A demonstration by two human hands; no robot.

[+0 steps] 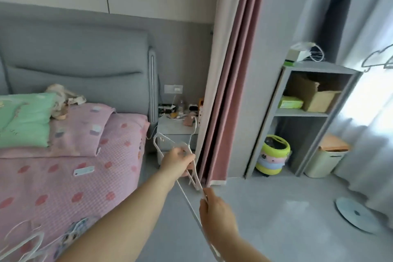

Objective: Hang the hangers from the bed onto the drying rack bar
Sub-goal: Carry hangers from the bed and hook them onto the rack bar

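A white hanger is held out in front of me over the floor beside the bed, its hook pointing up toward the nightstand. My left hand grips it near the neck. My right hand grips its lower end, nearer to me. More white hangers lie in a heap on the pink bedspread at the bottom left. At the right edge, hangers hang by the bright window; the bar that carries them is out of view.
A grey nightstand with small items stands beside the bed. Pink curtains hang just behind the hanger. To the right are a grey shelf unit, a colourful bin, a lidded bin and a round fan base on the grey floor.
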